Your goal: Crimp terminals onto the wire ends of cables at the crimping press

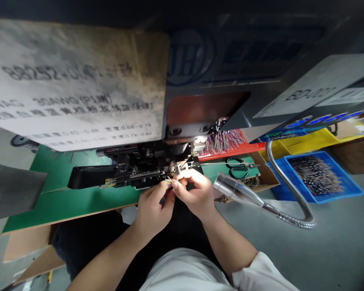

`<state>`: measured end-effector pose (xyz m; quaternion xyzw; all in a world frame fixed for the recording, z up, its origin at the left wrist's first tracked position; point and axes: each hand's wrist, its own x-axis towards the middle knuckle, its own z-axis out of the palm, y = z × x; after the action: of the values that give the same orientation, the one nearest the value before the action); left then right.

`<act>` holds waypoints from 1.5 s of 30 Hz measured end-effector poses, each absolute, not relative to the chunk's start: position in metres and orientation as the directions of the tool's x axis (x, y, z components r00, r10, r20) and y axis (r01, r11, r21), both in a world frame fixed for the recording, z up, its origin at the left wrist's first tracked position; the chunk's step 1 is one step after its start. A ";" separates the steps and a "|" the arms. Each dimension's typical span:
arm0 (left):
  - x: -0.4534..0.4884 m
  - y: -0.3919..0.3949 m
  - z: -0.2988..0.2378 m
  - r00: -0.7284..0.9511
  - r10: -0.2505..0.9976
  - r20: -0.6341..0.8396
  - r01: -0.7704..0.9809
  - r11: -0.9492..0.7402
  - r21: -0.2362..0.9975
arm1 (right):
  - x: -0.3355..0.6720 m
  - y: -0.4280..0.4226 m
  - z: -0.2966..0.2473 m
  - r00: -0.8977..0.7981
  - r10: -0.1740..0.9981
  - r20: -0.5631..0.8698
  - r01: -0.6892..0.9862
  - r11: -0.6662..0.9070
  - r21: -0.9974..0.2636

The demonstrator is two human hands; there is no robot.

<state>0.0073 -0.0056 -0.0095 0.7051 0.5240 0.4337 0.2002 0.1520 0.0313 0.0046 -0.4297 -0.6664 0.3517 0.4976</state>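
Observation:
Both my hands meet in front of the dark crimping machine (133, 176), fingertips close together under its lit press head. My left hand (156, 206) is closed in a pinch on thin wires (168, 181), whose pale and yellowish ends stick out at the fingertips. My right hand (197, 194) is also pinched, its thumb and forefinger at the same wires, right beside the machine's tooling. Fingers cover most of the wires, so their number and length cannot be made out.
A red tray (230, 150) of coloured wires lies behind, with black-handled scissors (241, 166) near it. A flexible metal lamp (239, 190) arches on the right before a blue bin (356, 190) of wires. The machine's labelled housing (200, 89) overhangs the green table (87, 202).

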 end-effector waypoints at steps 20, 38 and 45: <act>0.005 -0.007 -0.009 0.107 0.897 0.430 0.609 -0.401 0.685 | 0.152 0.029 0.009 -0.153 0.917 0.367 0.297 0.397 -0.868; 0.006 -0.005 -0.012 0.113 0.897 0.427 0.636 -0.395 0.662 | 0.152 0.030 0.013 -0.162 0.910 0.381 0.336 0.414 -0.846; 0.006 -0.007 -0.014 0.126 0.900 0.417 0.642 -0.395 0.657 | 0.152 0.029 0.010 -0.188 0.888 0.420 0.276 0.458 -0.845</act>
<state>0.0065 -0.0068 -0.0138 0.7329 0.5260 0.4002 0.1611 0.1522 0.0292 0.0102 -0.4140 -0.7029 0.3159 0.4845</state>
